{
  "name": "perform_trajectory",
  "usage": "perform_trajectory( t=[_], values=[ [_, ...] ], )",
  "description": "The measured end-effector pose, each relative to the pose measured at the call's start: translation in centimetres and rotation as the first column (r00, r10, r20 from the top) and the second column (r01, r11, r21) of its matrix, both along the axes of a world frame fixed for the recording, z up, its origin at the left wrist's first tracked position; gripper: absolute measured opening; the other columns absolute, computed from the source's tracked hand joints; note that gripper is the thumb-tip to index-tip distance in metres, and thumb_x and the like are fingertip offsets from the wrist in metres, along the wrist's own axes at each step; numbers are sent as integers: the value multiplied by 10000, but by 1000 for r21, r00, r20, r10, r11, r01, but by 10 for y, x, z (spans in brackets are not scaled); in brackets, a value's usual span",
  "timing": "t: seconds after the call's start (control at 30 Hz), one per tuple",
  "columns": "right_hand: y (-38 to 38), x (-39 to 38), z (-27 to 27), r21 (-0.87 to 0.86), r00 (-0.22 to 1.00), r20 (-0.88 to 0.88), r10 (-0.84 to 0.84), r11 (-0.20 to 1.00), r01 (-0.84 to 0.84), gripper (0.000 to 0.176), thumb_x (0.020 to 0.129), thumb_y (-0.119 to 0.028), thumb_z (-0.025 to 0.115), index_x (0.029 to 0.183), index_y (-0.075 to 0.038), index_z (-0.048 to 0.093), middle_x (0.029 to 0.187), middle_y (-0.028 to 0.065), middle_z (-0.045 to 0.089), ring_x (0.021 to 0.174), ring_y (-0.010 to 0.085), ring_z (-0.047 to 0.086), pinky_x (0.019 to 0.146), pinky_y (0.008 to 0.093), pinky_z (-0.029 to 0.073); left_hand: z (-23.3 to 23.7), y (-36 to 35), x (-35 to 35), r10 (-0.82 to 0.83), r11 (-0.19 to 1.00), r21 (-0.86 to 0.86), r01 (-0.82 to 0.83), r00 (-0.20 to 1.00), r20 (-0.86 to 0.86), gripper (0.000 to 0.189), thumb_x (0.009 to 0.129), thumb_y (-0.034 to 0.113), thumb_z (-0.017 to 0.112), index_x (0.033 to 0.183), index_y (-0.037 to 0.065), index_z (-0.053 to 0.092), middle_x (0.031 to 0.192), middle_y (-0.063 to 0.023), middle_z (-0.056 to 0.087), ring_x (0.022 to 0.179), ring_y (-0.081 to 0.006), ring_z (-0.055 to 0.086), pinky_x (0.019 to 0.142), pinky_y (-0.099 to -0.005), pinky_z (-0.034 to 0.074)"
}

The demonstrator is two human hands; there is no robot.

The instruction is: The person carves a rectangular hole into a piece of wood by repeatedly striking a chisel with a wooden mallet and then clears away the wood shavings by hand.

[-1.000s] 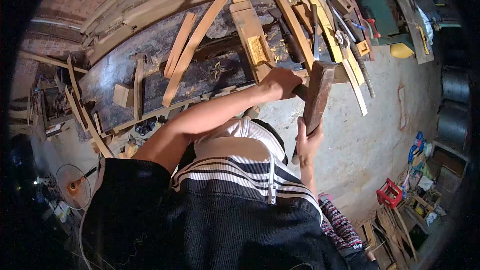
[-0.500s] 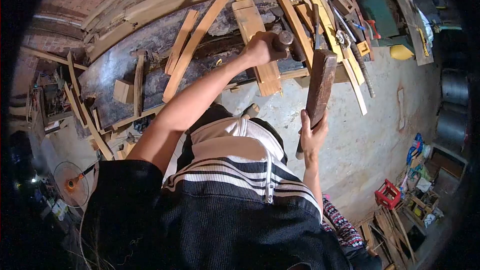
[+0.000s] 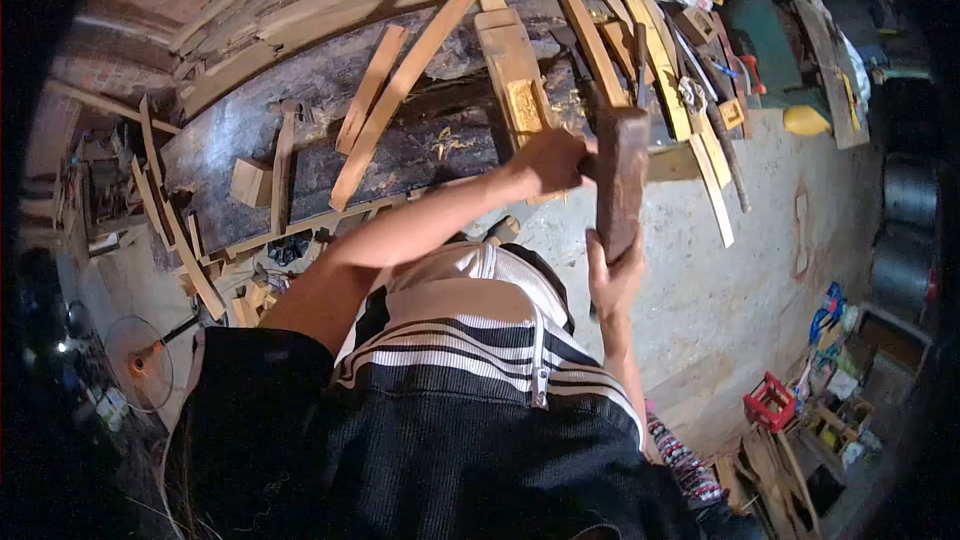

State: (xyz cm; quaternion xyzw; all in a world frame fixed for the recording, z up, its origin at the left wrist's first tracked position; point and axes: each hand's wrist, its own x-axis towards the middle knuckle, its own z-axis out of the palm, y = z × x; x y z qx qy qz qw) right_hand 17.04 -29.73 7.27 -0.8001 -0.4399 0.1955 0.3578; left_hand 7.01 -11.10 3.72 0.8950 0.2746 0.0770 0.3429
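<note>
My left hand (image 3: 548, 162) is closed round a chisel, whose handle is mostly hidden behind my fingers and the mallet. It is at the near end of a wooden beam (image 3: 508, 45) lying on the bench. A pale, freshly cut recess (image 3: 522, 108) with chips shows in the beam just beyond my knuckles. My right hand (image 3: 617, 275) grips a dark wooden mallet (image 3: 622, 175), its block-shaped head raised upright. In this view the head overlaps the place where the chisel handle is.
Long wooden strips (image 3: 415, 70) lie across the dark, worn bench (image 3: 225, 140). A hammer (image 3: 285, 155) and a wood block (image 3: 251, 182) rest at its left. More strips and tools crowd the right. A fan (image 3: 138, 362) stands at lower left; a red crate (image 3: 769, 401) sits on the floor.
My left hand has come down towards me and slightly right with the chisel, uncovering the cut recess. The mallet has shifted left, close to that hand.
</note>
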Motion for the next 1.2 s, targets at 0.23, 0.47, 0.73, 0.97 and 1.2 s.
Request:
perform_trajectory(
  t=[0.23, 0.47, 0.73, 0.97, 1.2],
  values=[
    [-31, -3, -21, -62, 953, -259, -158, 987, 147, 381, 843, -170, 718, 1110, 41, 548, 779, 164, 641, 688, 223, 604, 665, 339, 495, -15, -27, 14, -167, 980, 67, 187, 959, -228, 196, 778, 165, 690, 963, 103, 673, 831, -105, 674, 796, -304, 696, 688, -421, 558],
    [-43, -1, -34, 22, 903, -367, -221, 969, 246, 500, 860, -211, 728, 1198, 89, 514, 859, 186, 680, 761, 230, 643, 715, 351, 511, -32, -22, 3, -155, 986, 75, 150, 987, 53, 246, 782, 251, 701, 1004, 145, 690, 872, -104, 677, 815, -303, 689, 709, -427, 549],
    [-25, 13, -34, 82, 974, -165, -155, 982, 170, 457, 858, -239, 735, 1156, 44, 537, 765, 126, 634, 619, 197, 597, 569, 328, 468, -24, 47, -6, 14, 1000, -8, -13, 967, 256, 222, 811, 261, 696, 999, 143, 683, 833, -115, 715, 758, -259, 715, 699, -363, 568],
    [-24, 16, -33, 101, 981, -164, -102, 988, 120, 408, 876, -226, 720, 1154, 15, 544, 681, 39, 582, 483, 109, 522, 436, 272, 425, -42, 67, -8, 308, 933, -296, -206, 883, 355, 227, 791, 163, 791, 950, 55, 670, 911, -30, 720, 858, -118, 662, 791, -312, 535],
    [-17, 14, -30, 69, 989, -133, -67, 995, 77, 397, 877, -223, 720, 1141, 19, 550, 682, 40, 583, 492, 104, 521, 442, 274, 421, -34, 58, -8, 162, 971, -220, -89, 926, 340, 226, 790, 189, 769, 948, 47, 691, 908, -84, 737, 840, -152, 690, 783, -332, 543]
  ],
)
